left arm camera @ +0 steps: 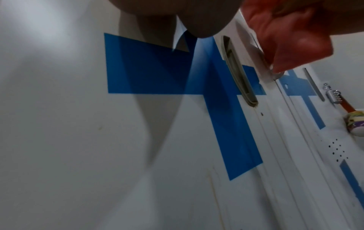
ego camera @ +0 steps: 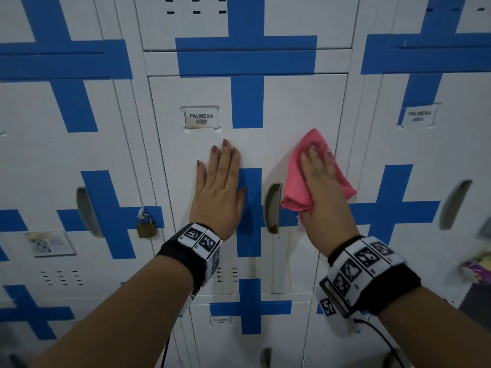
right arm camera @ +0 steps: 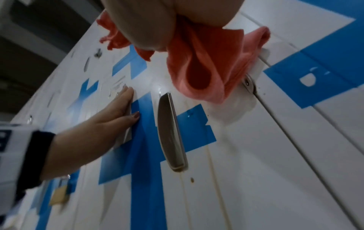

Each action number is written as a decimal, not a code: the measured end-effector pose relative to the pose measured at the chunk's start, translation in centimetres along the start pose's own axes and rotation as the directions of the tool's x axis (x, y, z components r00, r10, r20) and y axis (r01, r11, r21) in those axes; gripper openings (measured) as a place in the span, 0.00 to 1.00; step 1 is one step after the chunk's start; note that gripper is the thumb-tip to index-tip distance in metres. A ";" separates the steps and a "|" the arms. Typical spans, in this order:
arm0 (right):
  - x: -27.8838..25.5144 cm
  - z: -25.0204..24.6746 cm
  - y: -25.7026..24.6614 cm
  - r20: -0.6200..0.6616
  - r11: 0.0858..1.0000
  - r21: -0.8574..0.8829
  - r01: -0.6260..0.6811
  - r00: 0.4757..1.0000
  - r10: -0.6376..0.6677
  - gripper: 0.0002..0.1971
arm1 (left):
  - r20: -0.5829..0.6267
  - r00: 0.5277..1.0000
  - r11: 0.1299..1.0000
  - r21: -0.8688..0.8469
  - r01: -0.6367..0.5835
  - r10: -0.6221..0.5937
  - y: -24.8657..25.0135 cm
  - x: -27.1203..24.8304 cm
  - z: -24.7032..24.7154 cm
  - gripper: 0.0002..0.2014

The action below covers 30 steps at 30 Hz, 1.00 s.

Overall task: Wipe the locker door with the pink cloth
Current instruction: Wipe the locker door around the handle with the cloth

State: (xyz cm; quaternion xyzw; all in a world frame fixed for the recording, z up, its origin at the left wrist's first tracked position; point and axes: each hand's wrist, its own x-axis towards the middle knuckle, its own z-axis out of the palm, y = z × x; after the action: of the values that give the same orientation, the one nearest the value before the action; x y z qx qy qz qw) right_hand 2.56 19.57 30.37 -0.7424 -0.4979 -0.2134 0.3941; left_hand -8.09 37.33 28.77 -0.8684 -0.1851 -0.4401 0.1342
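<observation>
The white locker door point(ego camera: 202, 96) with blue tape crosses and a "PALMERA 0007" label point(ego camera: 201, 118) fills the middle of the head view. My left hand point(ego camera: 220, 181) lies flat on it, fingers straight, just left of the recessed handle point(ego camera: 272, 205). My right hand point(ego camera: 321, 187) presses the pink cloth point(ego camera: 297, 176) against the door's right side, above and right of the handle. Its fingers lie over the cloth and its thumb is tucked into a fold. In the right wrist view the cloth point(right arm camera: 201, 65) hangs bunched under the palm, near the door's hasp point(right arm camera: 248, 82).
Neighbouring lockers stand on both sides. The left one carries a brass padlock point(ego camera: 145, 225). A colourful object point(ego camera: 475, 269) hangs at the far right, below a small silver lock point(left arm camera: 334, 96). Another door with a label point(ego camera: 221, 321) sits below.
</observation>
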 end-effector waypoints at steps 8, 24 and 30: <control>-0.6 1.6 1.5 0.265 0.911 -0.375 0.174 0.961 -0.074 0.42 | -0.014 1.000 1.000 0.006 -0.010 0.010 -0.2 -1.5 1.7 0.34; -4.3 3.8 2.9 0.375 0.941 -0.313 0.133 0.927 -0.006 0.36 | -0.028 0.999 1.000 0.002 -0.017 0.017 -0.2 -1.3 1.7 0.33; -5.3 4.3 3.3 0.250 0.998 -0.035 0.044 0.968 -0.034 0.35 | -0.020 1.000 1.000 0.012 -0.015 0.015 -0.3 -1.3 1.7 0.33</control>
State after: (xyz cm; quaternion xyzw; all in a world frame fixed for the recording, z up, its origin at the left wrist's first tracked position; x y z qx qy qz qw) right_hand 3.06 19.36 22.84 -0.7613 -0.5536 -0.1361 0.3089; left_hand -7.72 37.97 26.77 -0.8644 -0.1797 -0.4468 0.1446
